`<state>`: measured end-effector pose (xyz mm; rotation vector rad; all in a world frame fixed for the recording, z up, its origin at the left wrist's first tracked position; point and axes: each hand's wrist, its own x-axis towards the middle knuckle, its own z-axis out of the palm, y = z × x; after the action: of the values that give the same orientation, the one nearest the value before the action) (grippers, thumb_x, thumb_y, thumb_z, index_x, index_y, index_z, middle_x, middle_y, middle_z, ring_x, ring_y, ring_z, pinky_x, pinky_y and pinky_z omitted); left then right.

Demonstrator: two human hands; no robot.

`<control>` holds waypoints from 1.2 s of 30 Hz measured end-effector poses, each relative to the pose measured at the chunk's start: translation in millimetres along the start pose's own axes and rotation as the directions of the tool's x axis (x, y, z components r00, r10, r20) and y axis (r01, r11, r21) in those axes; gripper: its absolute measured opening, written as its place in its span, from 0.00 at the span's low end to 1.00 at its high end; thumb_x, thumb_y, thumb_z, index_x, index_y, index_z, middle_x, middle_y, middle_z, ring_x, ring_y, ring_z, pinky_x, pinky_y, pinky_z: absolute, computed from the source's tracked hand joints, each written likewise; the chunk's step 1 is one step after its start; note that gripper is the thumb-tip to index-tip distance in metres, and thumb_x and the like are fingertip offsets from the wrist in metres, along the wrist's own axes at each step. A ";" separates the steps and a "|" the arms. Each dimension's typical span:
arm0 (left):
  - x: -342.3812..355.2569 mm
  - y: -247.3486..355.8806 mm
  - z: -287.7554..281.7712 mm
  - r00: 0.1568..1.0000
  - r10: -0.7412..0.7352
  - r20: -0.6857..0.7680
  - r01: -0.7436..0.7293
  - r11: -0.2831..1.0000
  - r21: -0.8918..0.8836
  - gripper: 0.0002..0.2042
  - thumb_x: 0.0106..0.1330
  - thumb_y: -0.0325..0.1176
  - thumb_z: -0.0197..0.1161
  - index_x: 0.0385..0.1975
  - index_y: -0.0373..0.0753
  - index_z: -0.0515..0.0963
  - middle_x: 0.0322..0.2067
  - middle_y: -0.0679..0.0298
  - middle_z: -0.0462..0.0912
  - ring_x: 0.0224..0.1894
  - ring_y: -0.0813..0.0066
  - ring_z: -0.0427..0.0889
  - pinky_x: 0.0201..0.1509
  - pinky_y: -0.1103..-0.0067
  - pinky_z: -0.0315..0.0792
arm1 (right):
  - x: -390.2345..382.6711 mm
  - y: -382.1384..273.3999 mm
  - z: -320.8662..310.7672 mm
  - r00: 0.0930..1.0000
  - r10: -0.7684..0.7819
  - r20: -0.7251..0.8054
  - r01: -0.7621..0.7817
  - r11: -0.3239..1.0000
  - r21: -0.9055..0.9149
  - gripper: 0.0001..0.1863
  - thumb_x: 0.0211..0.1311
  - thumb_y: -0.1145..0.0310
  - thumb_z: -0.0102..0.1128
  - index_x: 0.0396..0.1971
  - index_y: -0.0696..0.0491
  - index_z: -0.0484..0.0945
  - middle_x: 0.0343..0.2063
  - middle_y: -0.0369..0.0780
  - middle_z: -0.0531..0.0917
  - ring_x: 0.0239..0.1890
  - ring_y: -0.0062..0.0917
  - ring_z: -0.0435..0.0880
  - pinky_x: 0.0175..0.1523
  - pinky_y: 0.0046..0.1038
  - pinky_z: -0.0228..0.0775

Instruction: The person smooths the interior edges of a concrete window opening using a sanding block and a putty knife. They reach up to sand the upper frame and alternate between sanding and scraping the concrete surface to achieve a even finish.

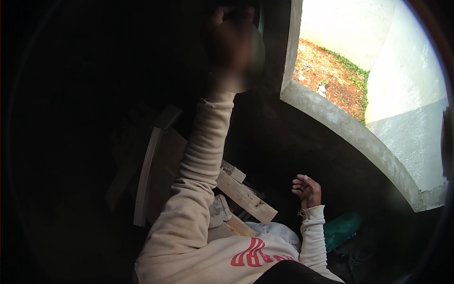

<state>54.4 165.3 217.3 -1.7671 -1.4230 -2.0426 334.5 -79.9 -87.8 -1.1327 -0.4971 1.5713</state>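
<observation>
My left arm, in a cream sleeve, reaches far forward to the top of the view. My left hand [231, 47] is up there in deep shadow, smeared and dark, beside a thin greenish edge [261, 21]. Its fingers are too unclear to tell what they touch or hold. Close to my body on the right, my right hand [309, 191] hangs in the air below the window opening. Its fingers are loosely bent, with small gaps between them, and I see nothing in them.
A concrete window ledge [350, 130] curves along the right, with reddish soil [326, 75] and a pale wall [411, 118] outside. Wooden boards [248, 196] and a pale-edged plank [147, 177] lie below my left arm. A green object [343, 232] is beside my right sleeve.
</observation>
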 end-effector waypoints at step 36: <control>-0.2 -91.5 41.4 0.881 -0.051 -0.470 0.048 0.999 -0.020 0.24 0.67 0.50 0.69 0.46 0.33 0.74 0.40 0.50 0.83 0.42 0.56 0.84 0.49 0.65 0.77 | -14.0 -3.1 -8.5 0.998 -0.038 -0.040 0.036 0.998 -0.054 0.20 0.68 0.57 0.61 0.44 0.61 0.82 0.35 0.43 0.86 0.34 0.26 0.86 0.40 0.27 0.82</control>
<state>30.1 244.6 160.6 -1.1210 -1.3115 -2.2908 342.8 -93.7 -83.6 -1.1871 -0.5328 1.5079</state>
